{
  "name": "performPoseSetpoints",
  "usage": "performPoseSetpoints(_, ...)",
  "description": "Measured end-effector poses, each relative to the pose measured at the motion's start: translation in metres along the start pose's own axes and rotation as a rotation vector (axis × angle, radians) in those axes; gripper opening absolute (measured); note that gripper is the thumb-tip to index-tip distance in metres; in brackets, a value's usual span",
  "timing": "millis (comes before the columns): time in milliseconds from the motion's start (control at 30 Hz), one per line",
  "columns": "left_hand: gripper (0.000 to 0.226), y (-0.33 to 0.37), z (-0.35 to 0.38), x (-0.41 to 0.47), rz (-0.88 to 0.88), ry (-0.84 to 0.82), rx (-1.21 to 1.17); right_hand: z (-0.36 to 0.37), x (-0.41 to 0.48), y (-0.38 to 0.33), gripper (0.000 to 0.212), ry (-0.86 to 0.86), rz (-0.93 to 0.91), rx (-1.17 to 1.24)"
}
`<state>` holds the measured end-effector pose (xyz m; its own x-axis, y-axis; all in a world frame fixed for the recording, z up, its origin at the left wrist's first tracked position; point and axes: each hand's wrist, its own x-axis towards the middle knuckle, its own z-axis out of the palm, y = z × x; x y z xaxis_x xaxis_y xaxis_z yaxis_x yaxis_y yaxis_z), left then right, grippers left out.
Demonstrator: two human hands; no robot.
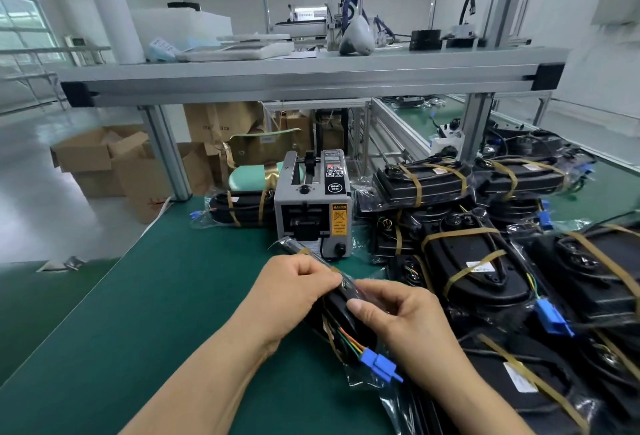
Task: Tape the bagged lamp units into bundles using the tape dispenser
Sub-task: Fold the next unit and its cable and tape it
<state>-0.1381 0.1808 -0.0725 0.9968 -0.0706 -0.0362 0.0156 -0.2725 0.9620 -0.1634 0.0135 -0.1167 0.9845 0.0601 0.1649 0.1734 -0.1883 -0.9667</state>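
Observation:
A bagged black lamp unit bundle stands on edge on the green mat, with blue connectors and coloured wires at its near end. My left hand grips its top edge from the left. My right hand pinches the top edge and plastic bag from the right, thumb on the near face. A strip of brown tape crosses the bundle under my fingers. The grey tape dispenser stands just beyond my hands.
Several taped black lamp bundles are piled on the right of the green mat. One more bundle lies left of the dispenser. A metal shelf frame spans overhead. Cardboard boxes stand on the floor at left.

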Motion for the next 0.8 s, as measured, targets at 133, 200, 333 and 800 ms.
performPoseSetpoints(133, 0.019, -0.0022, 0.0022, -0.0013, 0.002, 0.022, 0.036, -0.0001, -0.0001, 0.0021, 0.037, -0.007, -0.017, 0.002)
performPoseSetpoints(200, 0.016, -0.0032, 0.0028, -0.0022, 0.007, 0.025, 0.063, -0.0001, -0.0001, 0.0031, 0.037, -0.010, -0.024, -0.009)
performPoseSetpoints(333, 0.012, -0.0039, 0.0031, -0.0026, 0.006, 0.037, 0.116, -0.0001, 0.0002, 0.0049, 0.034, -0.014, -0.026, -0.014)
performPoseSetpoints(800, 0.009, -0.0099, 0.0075, 0.0001, 0.046, 0.104, 0.279, -0.0003, -0.0003, 0.0074, 0.028, 0.003, -0.044, -0.023)
